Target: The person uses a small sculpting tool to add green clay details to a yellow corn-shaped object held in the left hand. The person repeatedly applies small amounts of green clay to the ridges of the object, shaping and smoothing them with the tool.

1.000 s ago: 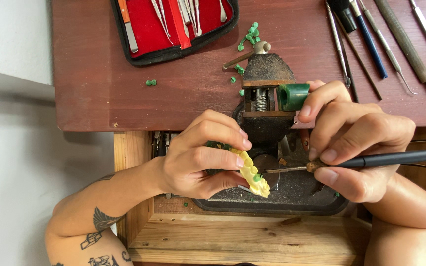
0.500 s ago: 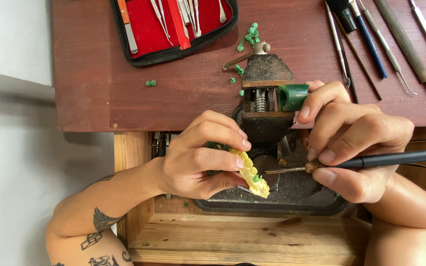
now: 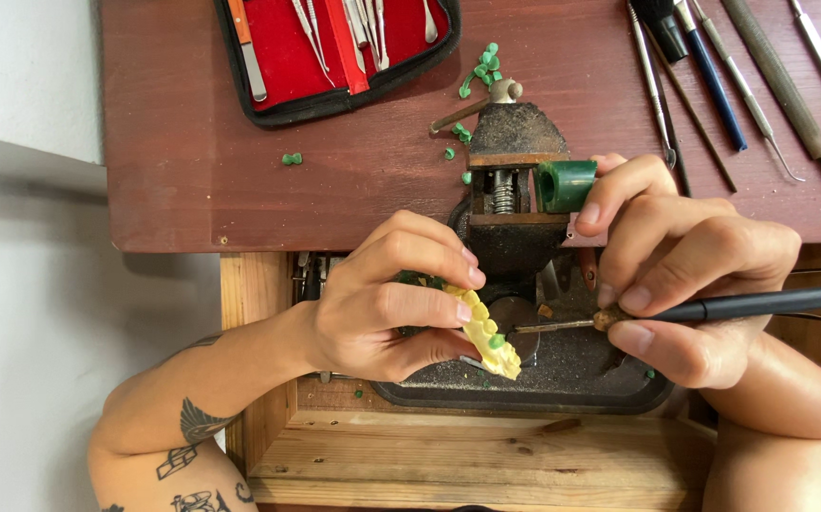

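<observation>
Red-brown bench (image 3: 192,190), vise (image 3: 510,204) at edge. Left hand (image 3: 382,303) pinches yellow cast (image 3: 486,339) over tray (image 3: 524,384). Right hand (image 3: 685,275) grips tool (image 3: 714,307) pen-like, tip seemingly at green bead (image 3: 497,340). Best: brace fingers, light strokes.

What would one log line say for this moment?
left hand: grip on yellow tooth model | right hand: grip on black-handled tool | tool tip: at model | place: over dark tray

Close head view, straight down onto workbench (image 3: 192,190)
</observation>
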